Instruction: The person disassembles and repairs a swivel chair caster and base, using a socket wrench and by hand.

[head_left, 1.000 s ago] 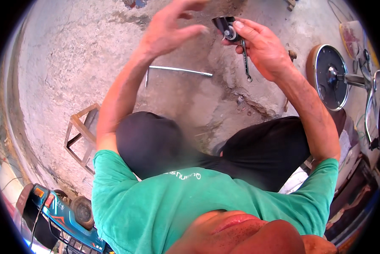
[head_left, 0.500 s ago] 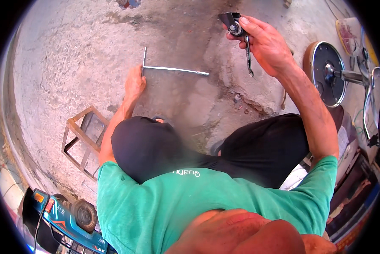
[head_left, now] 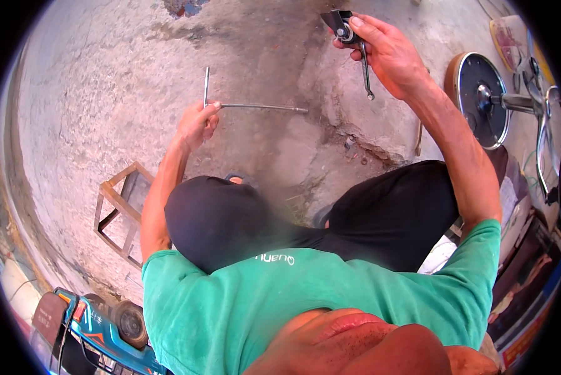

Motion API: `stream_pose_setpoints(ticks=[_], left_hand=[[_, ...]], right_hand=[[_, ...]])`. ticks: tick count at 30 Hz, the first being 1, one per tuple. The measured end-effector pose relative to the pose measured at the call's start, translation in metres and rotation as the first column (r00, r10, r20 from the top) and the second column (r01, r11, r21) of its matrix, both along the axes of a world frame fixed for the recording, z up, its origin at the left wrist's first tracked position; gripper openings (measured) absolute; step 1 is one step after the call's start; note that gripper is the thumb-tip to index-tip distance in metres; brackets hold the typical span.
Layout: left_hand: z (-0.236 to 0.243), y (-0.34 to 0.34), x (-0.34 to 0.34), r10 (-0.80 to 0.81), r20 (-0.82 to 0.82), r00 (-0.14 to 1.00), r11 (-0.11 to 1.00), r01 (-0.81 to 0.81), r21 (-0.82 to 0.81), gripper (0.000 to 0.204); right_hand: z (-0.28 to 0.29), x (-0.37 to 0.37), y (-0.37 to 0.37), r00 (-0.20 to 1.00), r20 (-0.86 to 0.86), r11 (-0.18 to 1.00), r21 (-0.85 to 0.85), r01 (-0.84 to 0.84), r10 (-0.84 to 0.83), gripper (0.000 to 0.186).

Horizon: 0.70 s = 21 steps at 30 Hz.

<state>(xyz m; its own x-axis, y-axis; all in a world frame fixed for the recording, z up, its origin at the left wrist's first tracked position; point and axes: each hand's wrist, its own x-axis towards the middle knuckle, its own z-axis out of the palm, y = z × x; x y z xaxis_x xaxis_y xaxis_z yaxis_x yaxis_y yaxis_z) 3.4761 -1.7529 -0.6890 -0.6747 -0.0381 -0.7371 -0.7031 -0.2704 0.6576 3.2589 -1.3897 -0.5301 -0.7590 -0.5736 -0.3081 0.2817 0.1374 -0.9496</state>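
My left hand [head_left: 196,124] is closed around the crossbar of a silver T-handle socket wrench [head_left: 261,107]. The wrench is above the concrete floor, its long shaft pointing right. Farther off and to the right, my right hand [head_left: 393,61] grips a black metal bracket [head_left: 336,24] between thumb and fingers. This part has a round hub with a bolt in its face, and a thin dark arm [head_left: 365,74] hangs down from it. Part of the bracket is hidden by my fingers. The two hands are well apart, and wrench and bracket do not touch.
A brown frame stool [head_left: 119,199] stands at my left, and a blue vehicle [head_left: 115,334] with a wheel at lower left. On the right lies a round black base [head_left: 483,97] with a chrome post. Broken concrete [head_left: 374,145] edges the floor ahead of my right knee.
My left hand has raised the T-handle wrench slightly, and its grip now shows at the joint of the crossbar. My right hand has shifted a little away from me with the bracket.
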Motion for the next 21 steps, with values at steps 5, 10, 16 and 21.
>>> stream_pose_setpoints(ticks=[5, 10, 16, 21], left_hand=[[0.086, 0.013, 0.005, -0.19, -0.304, 0.933, 0.9, 0.042, -0.434, 0.024], [0.158, -0.002, 0.017, -0.021, -0.746, 0.666, 0.947, -0.226, -0.229, 0.029], [0.188, 0.004, 0.016, -0.157, -0.883, 0.442, 0.917, -0.266, -0.296, 0.028], [0.195, 0.003, 0.018, -0.22, -0.876, 0.429, 0.875, -0.31, -0.371, 0.029]], right_hand=[[-0.008, -0.007, 0.002, 0.999, 0.021, 0.999, -0.019, 0.027, -0.026, 0.04], [0.0, -0.01, 0.006, 0.998, 0.008, 0.997, -0.045, 0.065, -0.064, 0.037], [-0.001, -0.009, -0.002, 0.988, 0.094, 0.984, -0.121, 0.133, -0.123, 0.027], [0.003, -0.004, -0.005, 0.986, 0.096, 0.983, -0.108, 0.147, -0.136, 0.025]])
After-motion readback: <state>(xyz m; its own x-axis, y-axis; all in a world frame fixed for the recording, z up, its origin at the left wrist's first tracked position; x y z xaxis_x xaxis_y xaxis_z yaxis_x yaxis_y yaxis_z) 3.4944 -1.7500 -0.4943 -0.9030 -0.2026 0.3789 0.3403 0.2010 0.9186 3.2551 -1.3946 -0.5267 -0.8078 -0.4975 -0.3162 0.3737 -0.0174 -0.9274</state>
